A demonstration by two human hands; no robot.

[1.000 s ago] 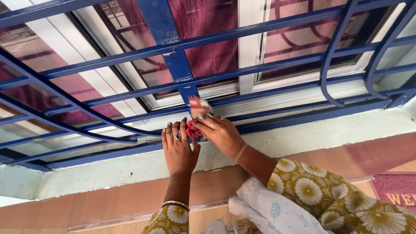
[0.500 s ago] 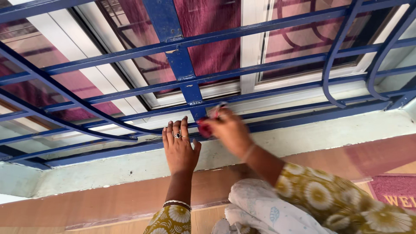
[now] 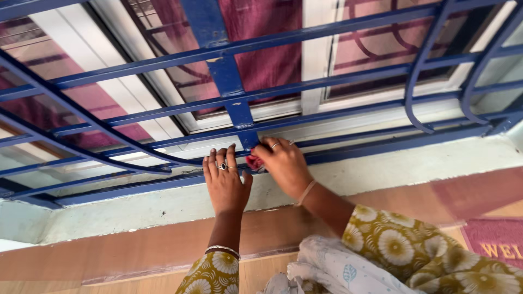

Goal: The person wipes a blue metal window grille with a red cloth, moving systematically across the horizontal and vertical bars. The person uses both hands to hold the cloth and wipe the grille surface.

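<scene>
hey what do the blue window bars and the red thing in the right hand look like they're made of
The blue bars look like painted metal: thin flat strips, a glossy coat and small chips near the upright's joints. The red thing looks like soft cloth, since it is bunched and folded under the right hand. The left hand lies flat on the ledge, which looks like matt painted plaster.

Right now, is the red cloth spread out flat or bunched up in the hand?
Bunched up. Only a small red wad of the cloth shows beneath the right hand, pressed against the blue window grille.
</scene>
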